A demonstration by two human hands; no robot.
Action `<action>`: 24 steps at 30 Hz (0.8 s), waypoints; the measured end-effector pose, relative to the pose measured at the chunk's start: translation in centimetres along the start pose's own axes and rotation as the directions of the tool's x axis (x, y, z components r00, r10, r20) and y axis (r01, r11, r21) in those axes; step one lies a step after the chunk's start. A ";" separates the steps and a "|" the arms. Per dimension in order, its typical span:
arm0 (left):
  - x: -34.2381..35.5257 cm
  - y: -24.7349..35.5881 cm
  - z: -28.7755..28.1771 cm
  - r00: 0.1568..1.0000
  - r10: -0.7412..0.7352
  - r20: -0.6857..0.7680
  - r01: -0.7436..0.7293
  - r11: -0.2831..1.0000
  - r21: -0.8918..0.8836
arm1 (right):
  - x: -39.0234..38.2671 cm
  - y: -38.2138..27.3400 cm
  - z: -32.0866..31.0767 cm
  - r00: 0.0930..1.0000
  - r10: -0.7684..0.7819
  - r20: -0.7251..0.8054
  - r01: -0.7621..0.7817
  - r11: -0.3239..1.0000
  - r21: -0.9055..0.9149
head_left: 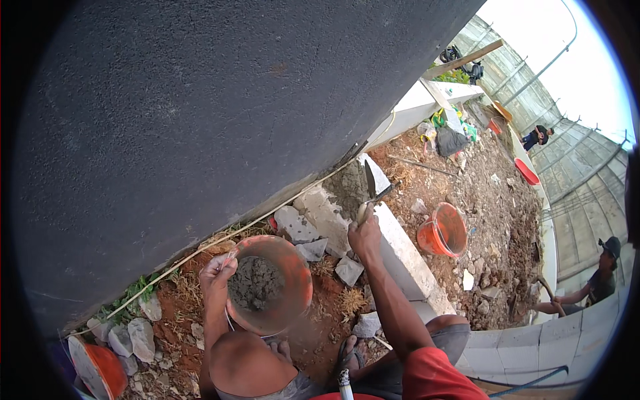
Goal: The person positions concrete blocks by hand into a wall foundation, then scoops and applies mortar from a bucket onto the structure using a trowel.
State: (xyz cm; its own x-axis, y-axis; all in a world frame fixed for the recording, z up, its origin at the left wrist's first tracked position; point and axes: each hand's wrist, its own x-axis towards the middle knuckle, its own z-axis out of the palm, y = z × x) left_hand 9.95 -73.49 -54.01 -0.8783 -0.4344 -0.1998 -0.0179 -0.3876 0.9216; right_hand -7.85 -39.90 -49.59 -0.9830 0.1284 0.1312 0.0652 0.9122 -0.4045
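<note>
My right hand (365, 239) is closed round the pale handle of a trowel (371, 181), whose dark blade points away from me. The blade is over wet grey mortar (348, 188) spread on a low block wall (403, 257). On the left, my left hand (216, 272) is closed at the rim of an orange bucket (308, 283); whether it grips the rim or the handle, I cannot tell. The bucket tilts toward me between my knees, with grey mortar (255, 283) inside.
A tall dark wall (180, 133) rises on the left, with a pale cord (200, 252) along its foot. Broken blocks (296, 225) lie beside the bucket. Another orange bucket (443, 230) stands on rubble at right. A person with a tool (600, 277) works at far right; another person (537, 137) stands farther off.
</note>
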 end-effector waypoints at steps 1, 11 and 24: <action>0.0 0.0 0.0 1.000 -0.011 0.006 0.011 1.000 0.004 | -1.1 0.0 -0.4 1.000 0.004 0.027 -0.003 0.999 -0.036; -0.3 2.1 -0.6 0.999 -0.044 0.014 0.043 0.992 0.116 | 3.6 -0.9 -2.3 0.924 0.248 0.290 -0.376 0.464 0.802; 10.0 9.0 13.1 0.855 -0.153 0.495 -0.421 0.353 0.836 | 5.2 2.0 -6.0 0.942 -0.059 0.329 -0.292 0.339 0.895</action>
State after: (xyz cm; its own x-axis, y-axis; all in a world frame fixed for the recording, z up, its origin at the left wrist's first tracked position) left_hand -5.28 -70.69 -43.32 -0.9850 0.0906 -0.1471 -0.0359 0.7257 0.6870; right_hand -11.85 -35.10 -44.25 -0.9867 -0.0609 -0.1507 0.1552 -0.0767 -0.9849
